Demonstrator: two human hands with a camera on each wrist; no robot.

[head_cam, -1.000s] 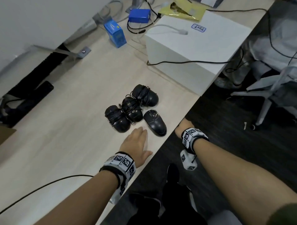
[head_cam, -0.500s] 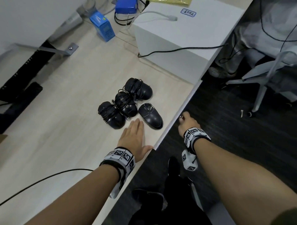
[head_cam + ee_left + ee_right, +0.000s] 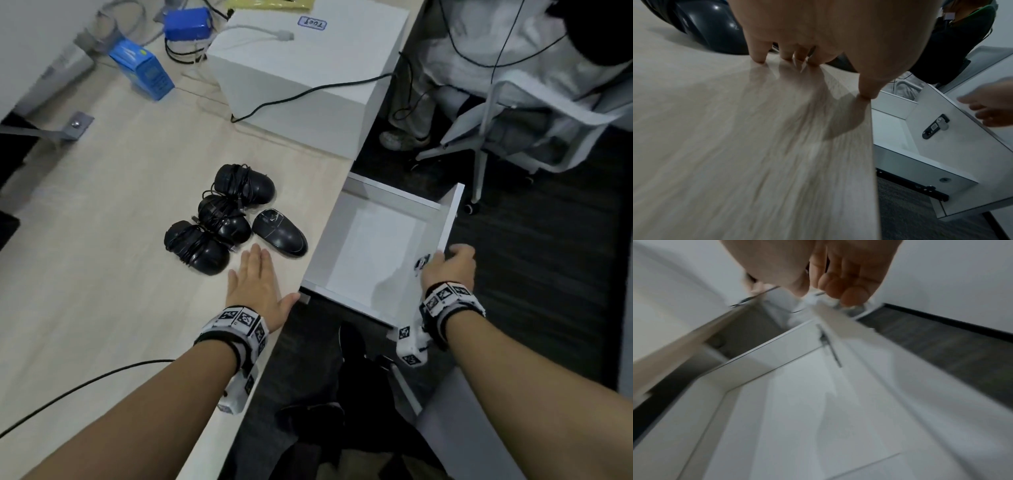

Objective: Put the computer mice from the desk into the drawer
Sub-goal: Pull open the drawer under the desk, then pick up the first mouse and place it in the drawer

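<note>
Several black computer mice lie bunched on the light wood desk (image 3: 102,274). Three are wrapped in their cords (image 3: 245,185) (image 3: 224,219) (image 3: 197,248) and one is bare (image 3: 279,233). My left hand (image 3: 263,274) lies flat and open on the desk just in front of them, fingertips (image 3: 758,58) pressing on the wood beside a mouse (image 3: 711,27). The white drawer (image 3: 448,219) stands pulled out from under the desk edge, with nothing inside. My right hand (image 3: 452,263) grips the top edge of the drawer front, its fingers (image 3: 838,288) curled over that edge.
A big white box (image 3: 308,75) with a black cable over it stands behind the mice. A blue carton (image 3: 144,68) and a blue pack (image 3: 188,24) lie at the back left. A grey office chair (image 3: 513,120) and a seated person are beyond the drawer. A cable (image 3: 85,380) crosses the near desk.
My right hand has pulled the drawer out from under the desk edge, toward the right. The left hand stays flat on the desk and the mice have not moved.
</note>
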